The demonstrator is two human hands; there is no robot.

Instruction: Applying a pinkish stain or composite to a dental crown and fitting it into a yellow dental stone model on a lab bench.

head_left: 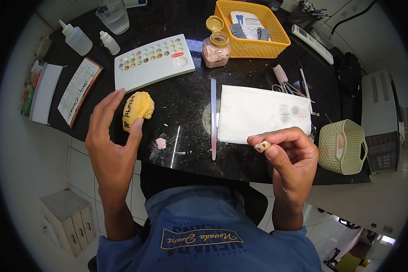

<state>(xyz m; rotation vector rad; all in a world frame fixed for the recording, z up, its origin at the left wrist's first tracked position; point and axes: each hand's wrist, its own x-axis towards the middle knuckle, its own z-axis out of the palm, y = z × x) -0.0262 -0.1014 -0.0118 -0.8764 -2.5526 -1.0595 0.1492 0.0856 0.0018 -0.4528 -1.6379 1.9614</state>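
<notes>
Countertop (186, 122): black, speckled, glossy; it lies beneath and beyond both hands.
Open basket (276, 51): yellow, perforated plastic, holding a card and grey pieces; well beyond the right hand.
Folded towel (251, 113): white, with grey and pink smudges; just beyond the right hand, whose fingertips overlap its near edge in the view.
Mixing palette (149, 79): white, with rows of coloured wells; just beyond the fingertips of the left hand.
Woven basket (333, 156): pale green, with a handle slot; to the right of the right hand.
Left hand (109, 147): thumb and fingers spread in a wide curve about the putty lump; whether the thumb touches it cannot be told.
Right hand (297, 158): raised, thumb and fingertips pinching the dental piece, the other fingers curled.
Remote control (313, 44): white; far beyond the right hand.
Stick (213, 120): slim, translucent, shading from lilac to pink; between the two hands.
Jar (216, 53): clear, pink powder inside, gold lid flipped open; beyond and between the hands.
Putty lump (143, 109): yellow, marked with dark handwriting; within the curve of the left hand.
Soft-looking blob (161, 143): pale pink; to the right of the left hand.
Dental piece (261, 146): tooth-coloured, crown-like, a dark hollow showing; at the fingertips of the right hand.
</notes>
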